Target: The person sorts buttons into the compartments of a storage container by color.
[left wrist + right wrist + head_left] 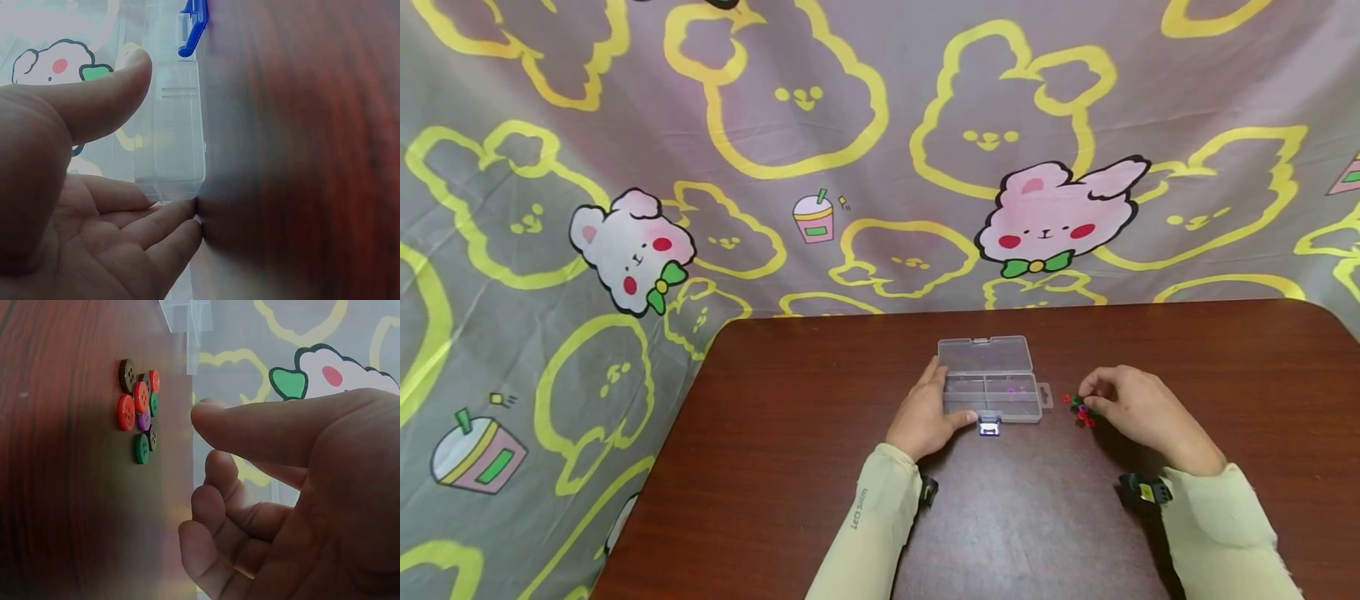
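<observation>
A clear plastic compartment box [992,408] lies with its lid [985,356] raised at the back. Something small and purple [1011,391] shows in a right-hand compartment. My left hand [921,412] holds the box's near left corner, thumb along the front and fingers against the end wall; the left wrist view shows the fingertips low at that wall. My right hand [1138,412] hovers beside a small pile of buttons [142,397], red, green, purple and dark. Its fingers are loosely bent, the thumb lies over the index finger, and no button shows between them.
A blue latch [989,427] sits on the box's front edge, and a clear hanging tab [1045,395] sticks out on its right. The brown wooden table [790,467] ends at a patterned cloth [910,150] behind. Each wrist wears a dark strapped device [1146,489].
</observation>
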`<state>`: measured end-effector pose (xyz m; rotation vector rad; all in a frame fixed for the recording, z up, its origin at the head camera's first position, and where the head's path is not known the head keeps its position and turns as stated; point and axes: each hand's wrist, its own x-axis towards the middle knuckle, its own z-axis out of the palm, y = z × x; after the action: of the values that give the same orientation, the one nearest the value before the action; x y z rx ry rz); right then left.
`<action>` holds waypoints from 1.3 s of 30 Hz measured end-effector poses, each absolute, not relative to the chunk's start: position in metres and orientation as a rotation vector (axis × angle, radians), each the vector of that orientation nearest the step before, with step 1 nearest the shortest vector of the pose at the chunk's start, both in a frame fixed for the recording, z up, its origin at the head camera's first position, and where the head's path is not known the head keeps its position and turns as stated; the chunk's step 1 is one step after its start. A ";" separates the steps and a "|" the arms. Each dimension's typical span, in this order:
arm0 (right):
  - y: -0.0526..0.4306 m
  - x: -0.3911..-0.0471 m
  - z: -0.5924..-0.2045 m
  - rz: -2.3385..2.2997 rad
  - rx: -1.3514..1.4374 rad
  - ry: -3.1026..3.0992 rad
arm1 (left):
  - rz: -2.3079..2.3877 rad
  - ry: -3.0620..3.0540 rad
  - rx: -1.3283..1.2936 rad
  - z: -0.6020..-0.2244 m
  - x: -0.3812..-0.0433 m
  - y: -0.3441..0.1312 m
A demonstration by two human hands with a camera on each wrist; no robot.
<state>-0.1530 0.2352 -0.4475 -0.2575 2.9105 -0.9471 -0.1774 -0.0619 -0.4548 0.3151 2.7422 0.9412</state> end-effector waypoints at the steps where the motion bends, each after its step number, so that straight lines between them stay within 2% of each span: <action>1: 0.236 -0.153 -0.448 -0.946 -0.263 2.908 | 0.942 2.745 0.320 -0.455 -0.177 -0.062; 39: 0.239 -0.155 -0.458 -0.909 -0.305 2.885 | 0.933 2.752 0.325 -0.456 -0.178 -0.062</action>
<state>-0.1547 0.2390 -0.4583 -0.3047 2.8850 -0.9093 -0.1781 -0.0616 -0.4562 0.3248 2.7517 0.9327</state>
